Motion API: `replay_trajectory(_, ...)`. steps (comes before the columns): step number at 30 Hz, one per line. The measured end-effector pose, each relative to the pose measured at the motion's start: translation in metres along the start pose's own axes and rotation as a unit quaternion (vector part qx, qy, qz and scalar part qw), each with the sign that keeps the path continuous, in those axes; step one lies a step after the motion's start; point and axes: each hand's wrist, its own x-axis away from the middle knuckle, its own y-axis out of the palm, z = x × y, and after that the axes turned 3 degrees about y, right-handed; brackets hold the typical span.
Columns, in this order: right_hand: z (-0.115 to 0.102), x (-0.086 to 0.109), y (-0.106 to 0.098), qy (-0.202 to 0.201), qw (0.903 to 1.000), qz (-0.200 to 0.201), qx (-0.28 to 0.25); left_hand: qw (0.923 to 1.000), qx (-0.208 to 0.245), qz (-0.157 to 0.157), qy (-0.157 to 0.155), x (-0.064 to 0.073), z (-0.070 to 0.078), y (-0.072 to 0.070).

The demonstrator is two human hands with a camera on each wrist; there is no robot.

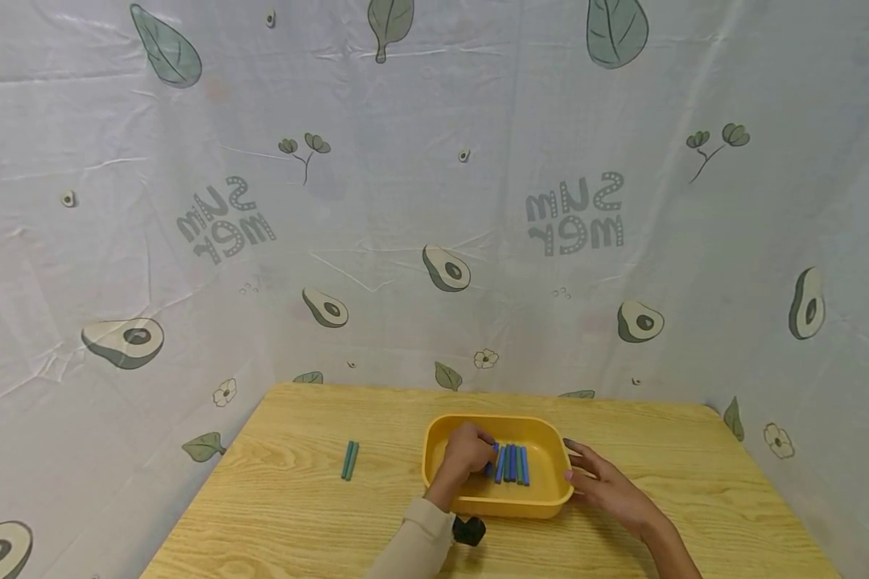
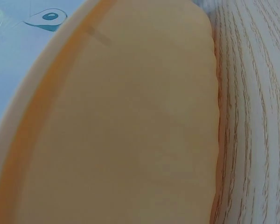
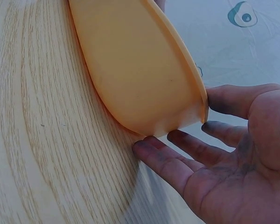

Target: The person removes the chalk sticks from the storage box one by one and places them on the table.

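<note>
In the head view a yellow tray stands on the wooden table. My left hand reaches down inside it, fingers curled at a short blue stick at the left end of a row. Several blue and green sticks lie side by side in that row. The left wrist view shows only the tray's outer wall, with the hand hidden. My right hand holds the tray's right end. In the right wrist view its thumb is at the rim and the fingertips touch the outer wall.
Two green sticks lie together on the table, left of the tray. Behind the table hangs a pale sheet printed with avocados and leaves. A black strap piece sits at my left wrist.
</note>
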Motion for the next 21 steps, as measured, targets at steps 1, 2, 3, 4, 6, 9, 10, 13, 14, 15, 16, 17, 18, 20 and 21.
replay_trajectory(1,0.000,0.000,0.000,0.000,1.0000,0.000,0.000,1.0000,0.005,0.001,0.002,0.001,-0.001,-0.001)
replay_trajectory(2,0.000,0.000,0.000,0.001,1.0000,0.000,-0.001,0.9999,0.010,0.001,0.004,0.002,-0.001,-0.002)
replay_trajectory(3,0.000,0.000,0.000,0.001,1.0000,-0.001,-0.002,0.9998,0.017,0.001,0.004,0.002,-0.002,-0.002)
replay_trajectory(4,0.000,0.000,0.000,0.002,1.0000,-0.001,-0.004,0.9998,0.021,0.001,0.006,0.003,-0.002,-0.003)
replay_trajectory(6,0.000,0.000,0.000,0.001,1.0000,-0.002,-0.005,0.9997,0.025,-0.001,0.005,0.004,-0.002,-0.005)
replay_trajectory(9,0.000,0.000,0.000,-0.001,1.0000,-0.004,-0.008,0.9994,0.033,-0.002,0.002,0.004,0.000,-0.008)
replay_trajectory(10,0.001,-0.001,0.000,-0.001,1.0000,-0.004,-0.008,0.9993,0.036,-0.002,0.002,0.004,0.001,-0.009)
replay_trajectory(13,0.001,-0.001,0.000,-0.001,1.0000,-0.005,-0.008,0.9988,0.048,-0.004,0.003,0.005,0.002,-0.012)
replay_trajectory(14,0.001,0.000,0.000,0.000,1.0000,-0.004,-0.008,0.9986,0.053,-0.006,0.003,0.006,0.002,-0.013)
replay_trajectory(15,0.001,0.000,0.000,0.001,1.0000,-0.003,-0.007,0.9983,0.058,-0.008,0.005,0.007,0.003,-0.015)
replay_trajectory(16,0.001,0.000,0.000,0.002,1.0000,-0.002,-0.006,0.9979,0.063,-0.011,0.007,0.007,0.003,-0.016)
replay_trajectory(17,0.000,0.000,0.001,0.004,1.0000,-0.001,-0.005,0.9975,0.069,-0.014,0.009,0.008,0.003,-0.018)
replay_trajectory(18,0.000,0.000,0.001,0.005,1.0000,0.000,-0.004,0.9970,0.074,-0.017,0.010,0.009,0.004,-0.020)
replay_trajectory(20,-0.001,0.001,0.001,0.006,1.0000,0.002,-0.001,0.9960,0.085,-0.022,0.014,0.010,0.005,-0.024)
replay_trajectory(21,-0.001,0.001,0.001,0.007,1.0000,0.003,0.000,0.9956,0.089,-0.024,0.016,0.011,0.006,-0.026)
